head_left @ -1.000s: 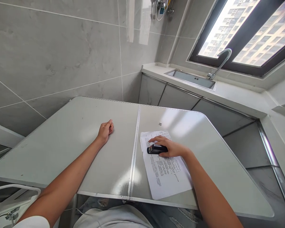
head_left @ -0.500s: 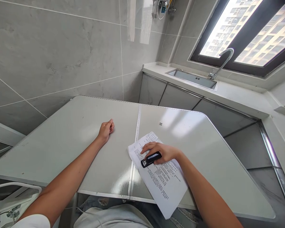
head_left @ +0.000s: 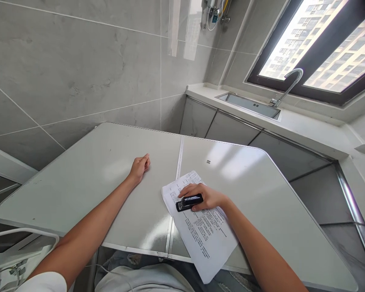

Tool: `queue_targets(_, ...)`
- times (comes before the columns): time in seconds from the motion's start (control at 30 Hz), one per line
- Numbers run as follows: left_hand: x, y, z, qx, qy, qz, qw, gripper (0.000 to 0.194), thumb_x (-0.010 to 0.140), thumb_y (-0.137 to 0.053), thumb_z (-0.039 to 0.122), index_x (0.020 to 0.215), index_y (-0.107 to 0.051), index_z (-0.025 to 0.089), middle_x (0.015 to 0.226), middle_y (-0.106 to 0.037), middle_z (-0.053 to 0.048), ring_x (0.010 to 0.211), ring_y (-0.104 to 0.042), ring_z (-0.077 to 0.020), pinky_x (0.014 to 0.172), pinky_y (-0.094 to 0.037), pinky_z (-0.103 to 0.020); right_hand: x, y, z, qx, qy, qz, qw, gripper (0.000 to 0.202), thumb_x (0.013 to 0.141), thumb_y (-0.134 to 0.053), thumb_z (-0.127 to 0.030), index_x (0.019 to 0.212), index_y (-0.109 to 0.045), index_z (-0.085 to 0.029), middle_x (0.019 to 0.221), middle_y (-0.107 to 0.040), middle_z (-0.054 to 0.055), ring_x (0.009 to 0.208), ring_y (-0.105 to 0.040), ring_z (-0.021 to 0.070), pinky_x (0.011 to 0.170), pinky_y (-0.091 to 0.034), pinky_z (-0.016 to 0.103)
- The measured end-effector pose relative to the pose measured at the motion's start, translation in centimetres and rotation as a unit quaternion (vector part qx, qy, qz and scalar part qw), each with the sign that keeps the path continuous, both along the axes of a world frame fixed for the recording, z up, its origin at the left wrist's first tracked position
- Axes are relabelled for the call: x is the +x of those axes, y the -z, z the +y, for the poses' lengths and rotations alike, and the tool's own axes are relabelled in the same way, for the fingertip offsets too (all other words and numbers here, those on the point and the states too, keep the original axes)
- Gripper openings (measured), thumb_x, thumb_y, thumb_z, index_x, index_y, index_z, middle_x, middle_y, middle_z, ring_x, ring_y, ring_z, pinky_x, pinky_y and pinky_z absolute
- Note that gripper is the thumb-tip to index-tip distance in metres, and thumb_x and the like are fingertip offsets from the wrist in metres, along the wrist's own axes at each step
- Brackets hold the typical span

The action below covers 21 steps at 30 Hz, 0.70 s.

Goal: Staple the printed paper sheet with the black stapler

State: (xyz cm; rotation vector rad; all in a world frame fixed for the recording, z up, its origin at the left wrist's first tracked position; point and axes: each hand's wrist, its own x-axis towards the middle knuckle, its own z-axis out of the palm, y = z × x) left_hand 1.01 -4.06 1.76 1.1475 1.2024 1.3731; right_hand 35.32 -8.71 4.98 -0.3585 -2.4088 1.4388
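Note:
My right hand point(head_left: 209, 195) is wrapped round a black stapler point(head_left: 188, 202), holding it over the printed sheets of paper point(head_left: 197, 239). The stapler's front end points left, near the paper's left edge. The paper lies at a slant across the table's middle seam, its near corner hanging past the front edge. My left hand point(head_left: 139, 167) rests on the table point(head_left: 78, 182) as a closed fist, left of the seam and apart from the paper. Nothing shows in its fingers. Two small staple strips point(head_left: 208, 162) lie beyond the paper.
A grey tiled wall point(head_left: 78, 61) rises behind the table. To the right runs a white counter point(head_left: 310, 129) with a sink point(head_left: 249, 104) and a curved tap point(head_left: 292, 85) under a window. A white chair frame point(head_left: 24, 233) stands at the lower left.
My right hand has shifted the stapler a little left on the paper and turned it slightly more level. My left fist keeps its place while the whole view has shifted slightly.

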Motion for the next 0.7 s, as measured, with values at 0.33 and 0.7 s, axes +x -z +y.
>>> queue_targets(0.33,-0.3,-0.3,0.2,-0.009,-0.014,-0.074,0.997,0.054,0.093,-0.063,0.047,0.051,-0.042,0.019,0.051,-0.029,0.005,0.043,-0.026,-0.0074,0.043,-0.02,-0.025,-6.6,0.4,-2.5,0.0,0.166,-0.01,0.986,0.047,0.075,-0.081,-0.018,0.12,-0.076,-0.028,0.123,-0.074,0.003,0.119,-0.065,0.0263,0.108,-0.047,0.043)
queue_targets(0.7,-5.1,-1.9,1.3,0.024,-0.089,-0.121,0.988,0.057,0.088,-0.063,0.039,0.055,-0.019,0.022,0.053,-0.016,0.007,0.042,-0.022,-0.0077,0.039,-0.022,-0.024,-16.8,0.6,-0.9,0.032,0.293,-0.054,0.954,0.025,0.073,-0.073,-0.016,0.094,-0.078,-0.027,0.092,-0.075,-0.003,0.096,-0.066,0.024,0.087,-0.049,0.033)
